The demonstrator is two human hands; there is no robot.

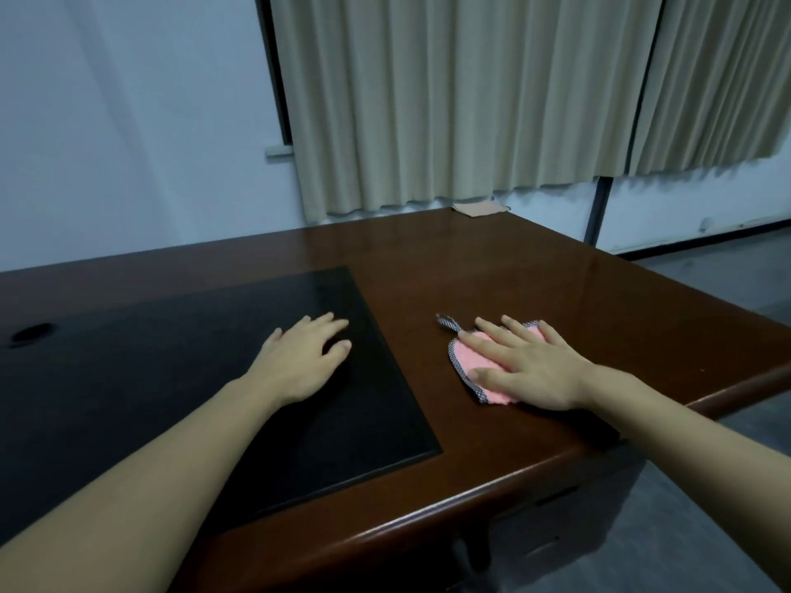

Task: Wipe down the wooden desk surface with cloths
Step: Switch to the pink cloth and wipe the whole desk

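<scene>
On the far left of the desk (492,267), a round cable hole (30,334) is showing, too dark to tell whether anything is in it; no other containers are visible. Moving right, the left hand (299,361) is resting on the black inlay (171,400), fingers loosely spread and holding nothing. Further right, on bare wood, the right hand (530,370) is pressing flat on the pink cloth (492,380), fingers straight and fanned wide. Its loop (447,323) is trailing free toward the far left. Beyond, near the curtain (449,100), a brown scrap (479,208) is lying at the desk's far edge. Likely risk: the cloth is sitting near the right edge, so an outward sweep could be pushing it off.
</scene>
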